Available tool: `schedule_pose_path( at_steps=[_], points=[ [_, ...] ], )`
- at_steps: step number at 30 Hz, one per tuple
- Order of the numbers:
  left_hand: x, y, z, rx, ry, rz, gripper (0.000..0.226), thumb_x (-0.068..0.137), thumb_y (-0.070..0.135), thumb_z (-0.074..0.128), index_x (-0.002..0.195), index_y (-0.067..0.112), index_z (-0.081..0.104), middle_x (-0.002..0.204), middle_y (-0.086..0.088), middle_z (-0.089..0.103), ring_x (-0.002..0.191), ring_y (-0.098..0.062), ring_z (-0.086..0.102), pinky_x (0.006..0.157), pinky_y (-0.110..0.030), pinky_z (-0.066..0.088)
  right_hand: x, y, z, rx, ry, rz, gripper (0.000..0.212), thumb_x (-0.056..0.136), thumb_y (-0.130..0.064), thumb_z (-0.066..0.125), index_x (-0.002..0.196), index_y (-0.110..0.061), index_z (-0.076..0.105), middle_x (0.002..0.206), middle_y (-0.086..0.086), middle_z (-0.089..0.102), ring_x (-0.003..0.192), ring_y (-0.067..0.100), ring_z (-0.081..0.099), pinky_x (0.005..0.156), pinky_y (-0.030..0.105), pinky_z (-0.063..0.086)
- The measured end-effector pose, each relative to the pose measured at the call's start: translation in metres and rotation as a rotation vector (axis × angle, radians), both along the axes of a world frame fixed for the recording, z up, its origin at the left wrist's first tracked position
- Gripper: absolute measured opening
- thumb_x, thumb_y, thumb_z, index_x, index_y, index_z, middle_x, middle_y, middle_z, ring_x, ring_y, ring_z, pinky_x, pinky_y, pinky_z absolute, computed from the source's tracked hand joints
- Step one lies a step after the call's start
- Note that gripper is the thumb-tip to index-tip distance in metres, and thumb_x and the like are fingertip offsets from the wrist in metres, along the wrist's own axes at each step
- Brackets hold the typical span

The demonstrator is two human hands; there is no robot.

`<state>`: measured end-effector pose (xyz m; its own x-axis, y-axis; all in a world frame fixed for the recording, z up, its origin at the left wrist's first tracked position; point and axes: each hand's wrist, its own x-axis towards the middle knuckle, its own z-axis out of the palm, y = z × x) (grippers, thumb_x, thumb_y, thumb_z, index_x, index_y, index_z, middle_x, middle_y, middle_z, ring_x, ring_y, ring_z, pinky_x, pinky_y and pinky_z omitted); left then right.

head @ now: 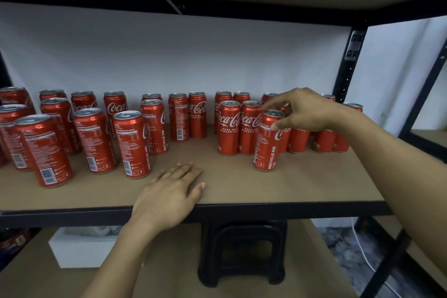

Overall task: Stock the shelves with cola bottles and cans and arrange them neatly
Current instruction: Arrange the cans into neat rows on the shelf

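The right hand (pixel 302 110) has its grip closed on the top rim of one red slim aluminium cola can (pixel 267 143), pinching it between thumb and fingertips. The can stands upright on the brown fibreboard shelf (pixel 242 184), at 5 o'clock of the right-side cluster of red cola cans (pixel 229 128). The left hand (pixel 169 196) lies at 7 o'clock of that can, grip open, palm flat on the shelf's front edge; a second cluster of red cola cans (pixel 92 138) stands at 9 o'clock.

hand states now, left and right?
Left hand: open, flat on the brown wooden shelf board.
Right hand: gripping the top of an upright red aluminium cola can.
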<state>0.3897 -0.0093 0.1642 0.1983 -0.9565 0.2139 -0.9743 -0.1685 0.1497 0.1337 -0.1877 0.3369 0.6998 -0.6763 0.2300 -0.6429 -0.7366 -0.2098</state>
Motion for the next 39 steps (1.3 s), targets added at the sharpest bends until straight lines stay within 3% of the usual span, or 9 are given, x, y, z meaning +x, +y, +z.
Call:
schedule_pose_path(
  at_steps=[5, 8, 12, 15, 22, 26, 29, 36, 39],
  points=[
    [0.0, 0.001, 0.0, -0.017, -0.007, 0.004, 0.059, 0.101, 0.062, 0.017, 0.157, 0.042, 0.021, 0.165, 0.016, 0.016, 0.152, -0.005, 0.01, 0.124, -0.032, 0.009, -0.007, 0.0, -0.006, 0.014, -0.026, -0.038, 0.056, 0.083, -0.035, 0.082, 0.135, -0.038, 0.061, 0.141, -0.007, 0.058, 0.112, 0.007, 0.05, 0.09, 0.028, 0.04],
    [0.0, 0.002, -0.002, -0.045, 0.004, 0.01, 0.062, 0.099, 0.065, 0.013, 0.156, 0.042, 0.025, 0.164, 0.017, 0.019, 0.152, -0.005, 0.013, 0.124, -0.033, 0.011, -0.002, 0.009, -0.014, -0.147, -0.052, -0.022, 0.058, 0.085, -0.037, 0.079, 0.139, -0.032, 0.059, 0.144, -0.002, 0.054, 0.127, 0.016, 0.051, 0.099, 0.027, 0.038],
    [-0.002, 0.008, -0.01, -0.121, -0.016, 0.046, 0.075, 0.09, 0.065, -0.001, 0.153, 0.041, 0.033, 0.161, 0.016, 0.029, 0.15, -0.006, 0.022, 0.122, -0.035, 0.018, 0.021, 0.039, -0.045, -0.349, -0.251, 0.175, 0.048, 0.091, -0.036, 0.072, 0.137, -0.024, 0.061, 0.139, 0.002, 0.058, 0.129, 0.017, 0.051, 0.111, 0.029, 0.035],
    [-0.006, 0.015, -0.016, -0.167, -0.03, 0.086, 0.069, 0.094, 0.058, 0.003, 0.151, 0.04, 0.038, 0.159, 0.016, 0.035, 0.148, -0.006, 0.027, 0.12, -0.034, 0.022, 0.047, 0.057, -0.081, -0.262, -0.169, 0.275, 0.045, 0.098, -0.042, 0.062, 0.141, -0.03, 0.056, 0.144, -0.005, 0.055, 0.134, 0.011, 0.047, 0.114, 0.029, 0.033],
    [0.006, 0.031, 0.027, -0.269, 0.316, -0.053, 0.035, 0.097, 0.027, 0.061, 0.131, 0.034, 0.061, 0.132, 0.019, 0.056, 0.122, 0.001, 0.05, 0.107, -0.024, 0.041, 0.092, 0.049, -0.143, 0.062, 0.062, 0.252, 0.064, 0.098, -0.059, 0.051, 0.154, -0.031, 0.038, 0.161, -0.004, 0.035, 0.149, 0.015, 0.028, 0.123, 0.04, 0.025],
    [0.019, 0.018, 0.101, -0.39, 0.209, -0.094, 0.03, 0.093, 0.026, 0.068, 0.121, 0.036, 0.066, 0.117, 0.022, 0.061, 0.103, 0.01, 0.057, 0.093, -0.016, 0.046, 0.099, 0.044, -0.149, 0.084, 0.054, 0.256, 0.064, 0.1, -0.062, 0.043, 0.154, -0.028, 0.039, 0.164, -0.004, 0.029, 0.152, 0.014, 0.022, 0.124, 0.034, 0.017],
    [0.04, -0.019, 0.157, -0.374, 0.102, -0.089, 0.03, 0.091, 0.025, 0.071, 0.121, 0.028, 0.068, 0.113, 0.012, 0.066, 0.099, 0.0, 0.063, 0.086, -0.018, 0.048, 0.099, 0.039, -0.153, 0.099, 0.056, 0.246, 0.065, 0.099, -0.066, 0.039, 0.155, -0.033, 0.037, 0.166, -0.008, 0.023, 0.153, 0.012, 0.017, 0.125, 0.037, 0.016],
    [0.105, -0.125, 0.191, -0.077, -0.097, 0.124, 0.063, 0.086, 0.056, 0.07, 0.135, 0.019, 0.056, 0.135, -0.006, 0.058, 0.116, -0.026, 0.058, 0.091, -0.036, 0.047, 0.097, 0.036, -0.159, 0.121, 0.012, 0.224, 0.066, 0.096, -0.07, 0.039, 0.154, -0.037, 0.037, 0.165, -0.012, 0.023, 0.152, 0.008, 0.016, 0.125, 0.04, 0.018],
    [0.11, -0.147, 0.188, 0.015, -0.053, 0.198, 0.07, 0.084, 0.072, 0.061, 0.118, 0.011, 0.064, 0.122, -0.007, 0.066, 0.103, -0.026, 0.064, 0.085, -0.036, 0.052, 0.097, 0.034, -0.161, 0.104, 0.006, 0.215, 0.067, 0.094, -0.073, 0.037, 0.153, -0.039, 0.037, 0.164, -0.015, 0.025, 0.152, 0.007, 0.018, 0.124, 0.039, 0.02]
  ],
)
